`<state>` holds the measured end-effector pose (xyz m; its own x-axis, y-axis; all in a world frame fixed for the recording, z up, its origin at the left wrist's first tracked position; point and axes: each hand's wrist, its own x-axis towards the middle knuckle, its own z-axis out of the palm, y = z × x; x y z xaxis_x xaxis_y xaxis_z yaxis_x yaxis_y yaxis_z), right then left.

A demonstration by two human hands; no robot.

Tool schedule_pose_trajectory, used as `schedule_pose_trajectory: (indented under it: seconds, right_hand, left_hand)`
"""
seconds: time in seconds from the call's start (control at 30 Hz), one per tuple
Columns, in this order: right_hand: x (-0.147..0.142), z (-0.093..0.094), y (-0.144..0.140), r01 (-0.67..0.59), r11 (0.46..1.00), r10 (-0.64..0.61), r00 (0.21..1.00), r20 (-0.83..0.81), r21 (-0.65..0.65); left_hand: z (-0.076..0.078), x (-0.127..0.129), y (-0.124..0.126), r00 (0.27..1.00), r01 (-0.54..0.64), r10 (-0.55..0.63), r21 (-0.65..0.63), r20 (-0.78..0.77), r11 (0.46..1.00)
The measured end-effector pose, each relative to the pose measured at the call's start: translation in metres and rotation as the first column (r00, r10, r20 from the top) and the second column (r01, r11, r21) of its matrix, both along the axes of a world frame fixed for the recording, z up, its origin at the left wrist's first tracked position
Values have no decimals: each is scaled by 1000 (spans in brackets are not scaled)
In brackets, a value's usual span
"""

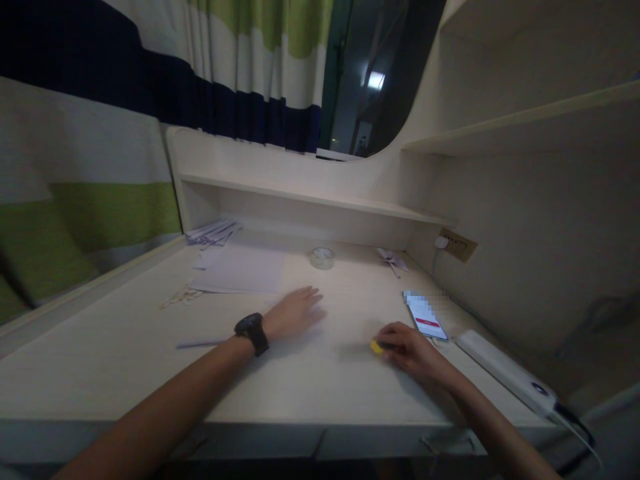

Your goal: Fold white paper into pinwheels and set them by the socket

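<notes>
Dim light falls on a pale wooden counter [150, 360] built into an alcove, with a low shelf [310, 197] along its far side and a striped curtain [240, 73] of white, green and navy hanging behind. Several details are hard to read: the phone [425, 315], lying face up at 2 o'clock from the right hand [407, 347], has a blurred patch across the top of its screen, and the small folded paper shape [393, 260] near the far wall is too faint to identify. A white power strip [505, 373] runs off at 4 o'clock, its cable cut by the frame edge; both forearms are also cut off at the bottom edge.

The left hand [295, 313] (a black wristwatch [251, 331] sits on its wrist) lies palm down on the counter, fingers extended and slack, holding nothing; a loose paper sheet [243, 270] lies at 11 o'clock from it and a pen [197, 344] at 8 o'clock. The right hand rests curled on the counter, its fingertips closed on a small yellow object [375, 347] whose shape is mostly hidden by the fingers. That object touches the counter just left of the hand, near the phone's lower corner. A tape roll [323, 257] sits at 12 o'clock, well apart from both hands.
</notes>
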<state>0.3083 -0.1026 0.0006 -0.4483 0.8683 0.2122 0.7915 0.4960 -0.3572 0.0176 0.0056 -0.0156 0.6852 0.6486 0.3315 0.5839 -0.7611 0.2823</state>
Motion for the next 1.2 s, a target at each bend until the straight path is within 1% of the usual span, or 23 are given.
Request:
schedule_pose_trajectory:
  seconds: [0.07,0.1,0.17,0.23,0.27,0.33,0.4,0.43,0.5,0.53,0.57,0.6,0.63,0.67,0.7,0.73,0.77,0.8,0.87,0.93,1.03,1.13,1.2]
  right_hand:
    - [-4,8,0,1,993,-9,998,67,115]
    - [-9,13,1,-16,985,-3,994,108,172]
    - [-22,25,3,-29,964,-22,982,186,265]
    - [-36,36,7,-65,934,-24,970,242,352]
    - [-42,41,9,-91,918,-16,964,266,387]
    - [-50,47,13,-141,879,9,960,279,456]
    - [-52,47,14,-150,823,29,974,224,547]
    - [-52,44,13,-122,786,35,987,154,606]
    - [-51,34,9,36,707,32,996,-83,706]
    - [-51,27,7,148,688,33,971,-235,710]
    - [-52,21,6,277,698,7,919,-393,661]
    - [-54,14,5,371,754,-47,854,-519,543]
    - [-58,9,5,403,843,-120,786,-606,356]
    - [-62,5,6,352,927,-182,720,-669,127]
    - [-66,3,8,247,967,-204,635,-745,-55]
    - [-71,3,10,124,975,-222,551,-804,-185]
    - [-75,3,12,11,969,-221,479,-849,-246]
    - [-79,4,14,-69,964,-203,426,-882,-256]
    - [-84,6,16,-112,971,-153,389,-909,-212]
    - [-87,6,17,-54,983,-138,413,-900,-176]
    - [-85,1,18,55,980,-198,420,-886,-192]
    - [-78,-6,16,137,971,-233,392,-890,-194]
    - [-74,-10,13,167,970,-233,418,-878,-177]
  left_hand:
    - [8,4,-4,987,45,-27,-110,157,993]
    - [12,6,-6,976,109,-66,-203,209,973]
    - [16,10,-10,949,259,-155,-396,275,881]
    - [15,13,-13,927,349,-208,-519,311,780]
    - [13,14,-14,921,367,-211,-548,327,752]
    - [10,14,-13,913,375,-185,-573,363,728]
    - [8,12,-9,903,370,-132,-587,408,720]
    - [9,10,-7,897,365,-104,-590,429,720]
    - [12,6,-3,890,352,-69,-585,450,731]
    - [14,4,-2,888,345,-58,-578,456,740]
    - [16,2,-2,886,341,-52,-570,461,748]
    - [18,1,-2,884,343,-55,-563,465,752]
    - [20,0,-3,882,348,-63,-557,466,754]
    - [22,0,-5,882,357,-77,-553,465,752]
    - [23,1,-7,882,368,-94,-550,462,749]
    - [24,2,-9,883,379,-113,-549,456,745]
    - [24,3,-11,884,387,-130,-548,449,742]
    - [25,4,-13,886,391,-143,-546,441,741]
    - [24,7,-16,893,390,-167,-535,418,749]
    - [24,7,-17,908,370,-180,-520,379,770]
    - [23,3,-13,938,318,-200,-468,284,824]
    - [21,-7,-3,969,241,-210,-301,132,923]
    - [17,-13,4,969,244,-245,-223,22,944]
